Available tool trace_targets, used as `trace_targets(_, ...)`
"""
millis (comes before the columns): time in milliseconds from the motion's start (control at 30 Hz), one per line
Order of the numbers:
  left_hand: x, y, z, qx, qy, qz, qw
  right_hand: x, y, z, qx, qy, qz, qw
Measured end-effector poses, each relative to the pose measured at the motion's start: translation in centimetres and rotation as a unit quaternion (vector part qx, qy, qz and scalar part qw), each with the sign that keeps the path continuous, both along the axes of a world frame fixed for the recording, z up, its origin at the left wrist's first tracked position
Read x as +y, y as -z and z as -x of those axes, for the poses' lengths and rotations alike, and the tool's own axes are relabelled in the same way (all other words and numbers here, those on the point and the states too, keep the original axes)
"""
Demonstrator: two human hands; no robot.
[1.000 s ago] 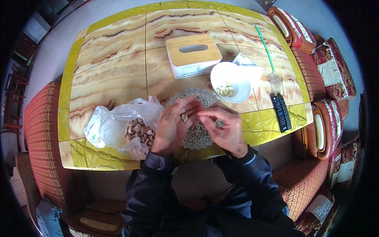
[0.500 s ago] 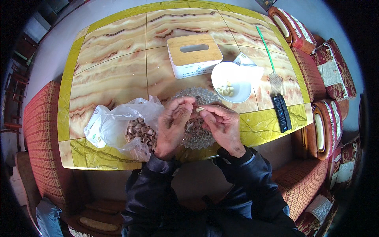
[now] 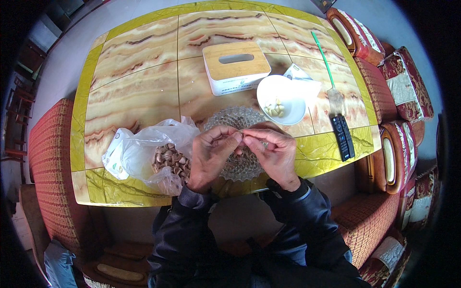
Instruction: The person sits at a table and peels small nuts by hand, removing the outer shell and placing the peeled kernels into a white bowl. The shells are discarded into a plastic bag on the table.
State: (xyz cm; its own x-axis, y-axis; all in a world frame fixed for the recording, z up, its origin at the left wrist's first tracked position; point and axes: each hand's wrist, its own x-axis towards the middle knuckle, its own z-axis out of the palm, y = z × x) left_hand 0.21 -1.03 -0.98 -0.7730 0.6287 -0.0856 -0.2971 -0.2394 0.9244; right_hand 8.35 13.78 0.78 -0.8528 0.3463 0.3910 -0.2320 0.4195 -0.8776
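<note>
Fingertip to fingertip, my left hand (image 3: 211, 156) and my right hand (image 3: 276, 153) pinch a small garlic clove, mostly hidden by the fingers. Both are above a round, scalloped glass dish (image 3: 240, 172) that holds papery skins. To the left, beside my left hand, a clear plastic bag (image 3: 139, 151) lies spread with unpeeled garlic cloves (image 3: 170, 161) at its mouth. A white bowl (image 3: 290, 91) stands beyond my right hand, with several pale peeled cloves (image 3: 275, 109) in the bottom.
A tissue box (image 3: 237, 69) with a wooden lid stands behind the dish. At the right of the marbled table (image 3: 129, 86) lie a green-handled fly swatter (image 3: 322, 57) and a black remote control (image 3: 342, 137). Patterned red sofas (image 3: 57, 158) flank the table.
My fingertips have drawn together, and the pale bit that showed between them is now mostly covered. My left hand has turned and lowered slightly.
</note>
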Motion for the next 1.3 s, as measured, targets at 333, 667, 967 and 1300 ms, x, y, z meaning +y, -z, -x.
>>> trace_targets(333,0.1,-0.1,-0.2,0.015,0.014,-0.009,1.0,-0.1,-0.1,-0.2,-0.057,-0.055,0.246,0.966)
trace_targets(667,-0.4,0.0,0.2,0.051,0.028,0.051,0.997,0.1,-0.7,-0.7,-0.048,-0.033,0.051,0.997)
trace_targets(967,-0.3,0.8,0.2,0.056,0.024,0.025,0.998,-0.4,-0.6,-0.8,-0.043,-0.024,0.05,0.998)
trace_targets(1300,-0.1,-0.4,0.1,-0.013,0.025,0.019,0.999,-0.1,0.9,-0.6,-0.05,-0.071,0.332,0.939)
